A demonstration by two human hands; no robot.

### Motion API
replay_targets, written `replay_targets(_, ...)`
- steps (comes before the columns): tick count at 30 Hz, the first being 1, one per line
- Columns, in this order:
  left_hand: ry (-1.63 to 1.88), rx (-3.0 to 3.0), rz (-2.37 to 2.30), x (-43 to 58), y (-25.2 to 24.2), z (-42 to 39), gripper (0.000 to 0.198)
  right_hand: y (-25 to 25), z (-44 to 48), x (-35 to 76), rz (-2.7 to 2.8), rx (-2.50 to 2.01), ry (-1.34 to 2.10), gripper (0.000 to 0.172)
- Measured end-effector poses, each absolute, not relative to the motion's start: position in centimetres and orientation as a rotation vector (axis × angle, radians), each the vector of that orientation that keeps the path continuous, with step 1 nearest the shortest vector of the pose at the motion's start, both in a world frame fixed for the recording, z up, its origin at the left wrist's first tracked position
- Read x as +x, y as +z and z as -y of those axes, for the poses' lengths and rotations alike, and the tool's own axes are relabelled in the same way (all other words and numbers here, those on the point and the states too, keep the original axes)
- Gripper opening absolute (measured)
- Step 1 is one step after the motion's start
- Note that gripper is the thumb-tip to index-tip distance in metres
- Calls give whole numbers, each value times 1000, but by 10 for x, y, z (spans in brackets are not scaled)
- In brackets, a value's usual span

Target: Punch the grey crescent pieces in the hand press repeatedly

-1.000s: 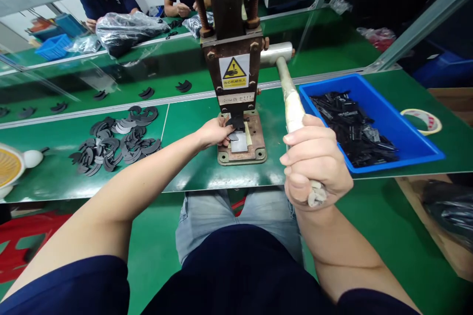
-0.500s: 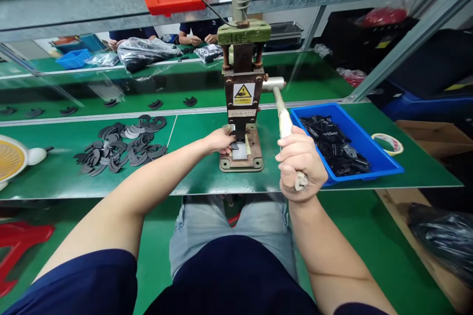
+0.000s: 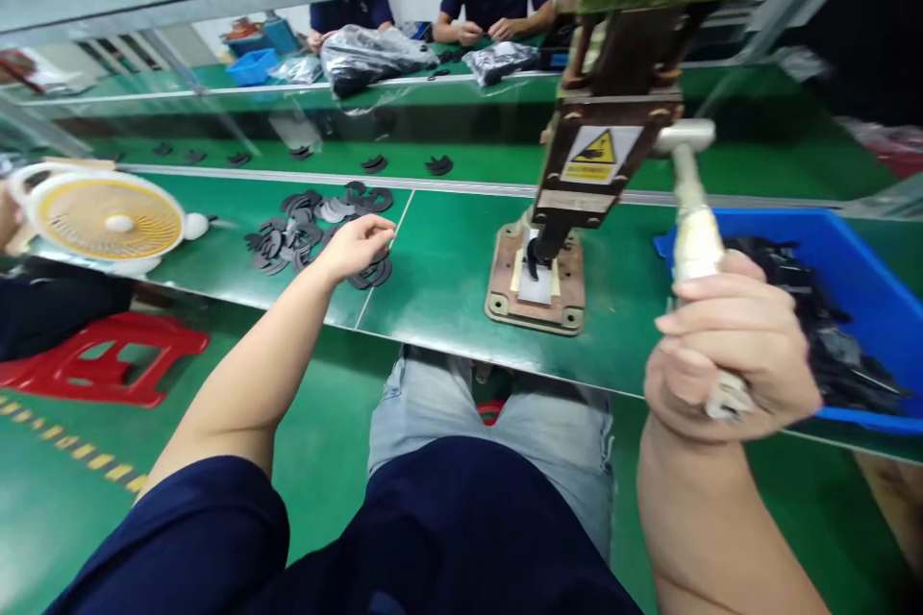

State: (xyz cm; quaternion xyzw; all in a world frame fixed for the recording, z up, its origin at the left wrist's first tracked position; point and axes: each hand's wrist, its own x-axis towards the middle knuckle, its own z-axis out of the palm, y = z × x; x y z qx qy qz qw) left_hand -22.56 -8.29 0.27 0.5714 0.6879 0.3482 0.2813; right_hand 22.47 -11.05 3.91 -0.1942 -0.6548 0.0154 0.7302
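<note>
while a fan [image 3: 112,216] sits left, the right hand [image 3: 732,351] overlaps the bin [image 3: 861,259].

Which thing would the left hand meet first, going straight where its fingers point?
Probably the press, across the green tabletop, if the left hand clears the dark pieces nearby; depth is unclear.

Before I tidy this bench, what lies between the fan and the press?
In the head view, the pile of curved dark pieces and a pale tabletop line lie between fan and press; the left hand is there too.
</note>
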Motion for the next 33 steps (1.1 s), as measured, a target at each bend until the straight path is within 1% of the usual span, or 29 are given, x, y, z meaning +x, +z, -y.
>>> replay_targets(3,752,1543,-2165,-292,-14,114,43,33,93,217,1280,-335,-28,57)
replay_targets(7,447,1638,-2353,-315,-30,141,45,26,76,211,1116,-203,-77,70)
replay_targets(9,385,1759,-2357,-309,-33,140,46,24,72,211,1089,-178,-84,73)
replay_targets(12,262,2029,-2228,-297,-31,122,49,23,71,214,1091,-207,-83,74)
replay_targets(16,-143,2227,-2114,-288,-24,86,58,23,73,218,1136,-214,-104,74)
replay_targets(19,-337,2280,-2086,-284,-19,68,59,25,76,217,1149,-247,-108,73)
replay_targets(23,-420,2345,-1984,-277,-17,60,61,28,80,214,1164,-264,-106,66)
replay_targets(26,-409,2350,-1949,-274,-19,60,61,29,82,213,1166,-252,-105,65)
replay_targets(30,-318,2366,-1960,-274,-22,59,53,30,88,215,1224,-297,-81,64)
replay_targets(33,-158,2453,-1973,-273,-21,58,48,33,97,217,1294,-362,-63,60)
